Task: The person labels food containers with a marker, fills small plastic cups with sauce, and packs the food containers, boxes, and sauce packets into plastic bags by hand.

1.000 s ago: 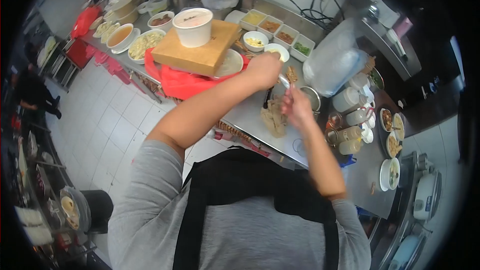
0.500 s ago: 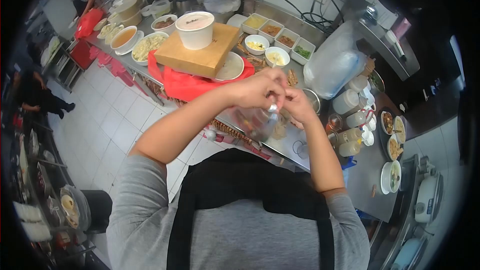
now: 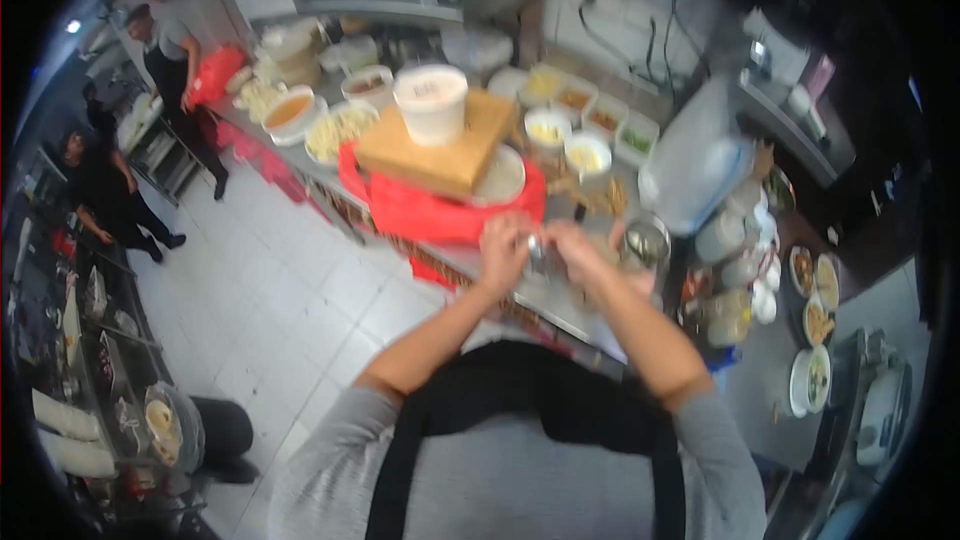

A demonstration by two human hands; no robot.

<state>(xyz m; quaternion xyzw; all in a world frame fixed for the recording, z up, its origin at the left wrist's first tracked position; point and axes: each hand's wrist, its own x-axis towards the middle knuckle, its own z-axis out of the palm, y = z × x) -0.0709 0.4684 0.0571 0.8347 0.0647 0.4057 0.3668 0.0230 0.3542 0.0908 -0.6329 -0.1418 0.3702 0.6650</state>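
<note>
My left hand (image 3: 507, 248) and my right hand (image 3: 578, 248) meet close together over the front edge of the counter, both with fingers pinched. Between them is the gathered top of a clear plastic bag (image 3: 541, 268), blurred, and what is in it is hard to see. Just beyond my hands lies a red plastic bag (image 3: 425, 215). On it rest a flat brown box (image 3: 420, 165) and a round container (image 3: 502, 180). A white lidded tub (image 3: 432, 115) stands upright on the box. A metal bowl (image 3: 647, 242) sits right of my right hand.
Bowls of soup (image 3: 290, 118) and noodles (image 3: 340, 132) stand at the back left. Topping trays (image 3: 604, 120) line the wall. Squeeze bottles (image 3: 728, 320) and a large clear bag (image 3: 695, 165) are on the right. Co-workers (image 3: 120, 185) stand at left; a bin (image 3: 222, 425) is on the floor.
My view has shifted, bringing more of the co-workers into sight. My hands have moved slightly apart and lower, toward me, still at the clear bag's top.
</note>
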